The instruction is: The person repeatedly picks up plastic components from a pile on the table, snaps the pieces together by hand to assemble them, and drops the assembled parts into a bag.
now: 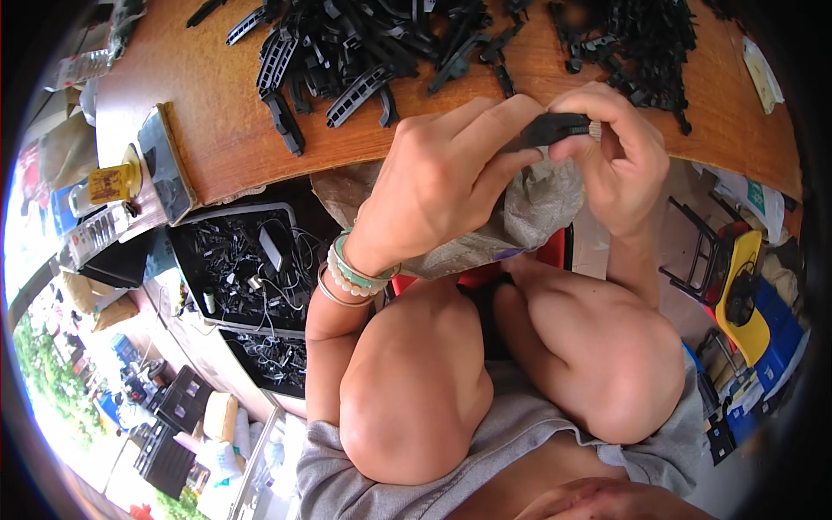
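From where I stand, going by the head view, both hands are on one black part (555, 130), held up just past the near edge of the table (221, 95), above a grey sack (548, 198). The left hand (442, 169) pinches one end between thumb and fingers; the right hand (626, 156) has thumb and forefinger closed on the other. Both grips are narrow. Beyond them lies a heap (355, 48) of similar dark pieces, with a second heap (650, 52) to the right.

To handle so slim a piece well, I'd let the left pinch steady it and the right fingertips do the fine work, with light, even pressure so that it neither bends nor slips. Keeping it over the sack would be wise, I think.

Much of the part is covered by the fingers, so its full shape escapes me. A pale ribbed bit (595, 130) shows by the right fingertips; I can't say whether it belongs to the part. The far heap runs out of sight at the top, and the tray (234, 213) of tangled bits at lower left is too cluttered to sort out.
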### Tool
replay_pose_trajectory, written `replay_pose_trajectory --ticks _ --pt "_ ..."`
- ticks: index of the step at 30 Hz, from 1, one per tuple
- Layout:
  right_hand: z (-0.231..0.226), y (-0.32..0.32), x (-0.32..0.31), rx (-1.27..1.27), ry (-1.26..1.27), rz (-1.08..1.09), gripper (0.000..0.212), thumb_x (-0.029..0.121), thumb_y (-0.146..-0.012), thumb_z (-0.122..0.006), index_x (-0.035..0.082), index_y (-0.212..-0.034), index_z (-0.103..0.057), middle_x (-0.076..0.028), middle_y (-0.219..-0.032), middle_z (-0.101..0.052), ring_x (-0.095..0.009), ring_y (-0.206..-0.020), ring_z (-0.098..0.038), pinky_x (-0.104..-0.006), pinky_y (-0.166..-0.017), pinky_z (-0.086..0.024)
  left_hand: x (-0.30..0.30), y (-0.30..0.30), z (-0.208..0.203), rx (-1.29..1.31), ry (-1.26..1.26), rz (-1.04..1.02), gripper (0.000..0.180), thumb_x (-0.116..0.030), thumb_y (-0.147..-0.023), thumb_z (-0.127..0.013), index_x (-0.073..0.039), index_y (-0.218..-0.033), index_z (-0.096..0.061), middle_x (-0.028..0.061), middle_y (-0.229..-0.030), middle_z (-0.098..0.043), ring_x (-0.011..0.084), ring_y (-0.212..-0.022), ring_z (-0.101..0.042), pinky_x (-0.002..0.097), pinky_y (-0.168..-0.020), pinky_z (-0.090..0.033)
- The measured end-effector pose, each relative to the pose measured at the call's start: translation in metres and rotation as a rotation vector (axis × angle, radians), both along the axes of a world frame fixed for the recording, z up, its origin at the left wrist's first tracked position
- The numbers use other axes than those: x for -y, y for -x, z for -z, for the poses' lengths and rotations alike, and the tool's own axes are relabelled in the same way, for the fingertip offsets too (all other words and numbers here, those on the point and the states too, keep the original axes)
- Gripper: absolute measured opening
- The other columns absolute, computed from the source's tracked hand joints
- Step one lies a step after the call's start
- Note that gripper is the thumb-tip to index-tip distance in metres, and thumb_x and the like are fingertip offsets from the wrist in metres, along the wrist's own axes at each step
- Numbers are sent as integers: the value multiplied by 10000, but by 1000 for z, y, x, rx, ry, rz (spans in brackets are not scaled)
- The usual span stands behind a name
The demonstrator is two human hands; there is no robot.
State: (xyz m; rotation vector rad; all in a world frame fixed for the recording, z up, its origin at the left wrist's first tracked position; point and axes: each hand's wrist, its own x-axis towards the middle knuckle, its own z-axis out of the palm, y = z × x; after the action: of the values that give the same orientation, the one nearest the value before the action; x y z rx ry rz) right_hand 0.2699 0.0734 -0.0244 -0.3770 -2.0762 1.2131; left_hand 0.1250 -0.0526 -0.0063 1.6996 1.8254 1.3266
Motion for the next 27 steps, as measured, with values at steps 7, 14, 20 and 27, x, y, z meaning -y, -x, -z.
replay_pose_trajectory --ticks 7,14,20,27 --pt "3 0 -3 98 140 -143 296 136 -692 -790 -7 -919 -665 -74 -840 -649 -142 -699 -597 -245 -634 -455 11 16 9 185 68 119 243 -115 -752 -723 -24 -962 -641 119 -722 -600 327 -599 -583 359 -543 -477" --pt "18 27 -12 190 -405 79 200 98 -728 -751 5 -851 -624 -88 -814 -589 -264 -745 -597 -313 -620 -481 -22 25 27 -417 67 -272 181 -157 -766 -704 -22 -820 -597 94 -769 -584 258 -646 -617 346 -542 -480" --pt "12 23 -3 511 -460 161 228 74 -704 -757 25 -801 -557 -77 -792 -599 -277 -742 -608 -369 -622 -480 -16 16 27 -574 200 -339 167 -119 -769 -653 -13 -787 -525 118 -791 -559 265 -655 -619 359 -533 -473" --pt "6 14 -2 497 -3 174 331 -26 -796 -679 42 -1112 -605 -22 -804 -615 -55 -678 -540 -214 -548 -413 10 20 29 -427 220 -322 128 -32 -764 -624 -11 -823 -513 121 -777 -538 300 -643 -592 366 -532 -458"
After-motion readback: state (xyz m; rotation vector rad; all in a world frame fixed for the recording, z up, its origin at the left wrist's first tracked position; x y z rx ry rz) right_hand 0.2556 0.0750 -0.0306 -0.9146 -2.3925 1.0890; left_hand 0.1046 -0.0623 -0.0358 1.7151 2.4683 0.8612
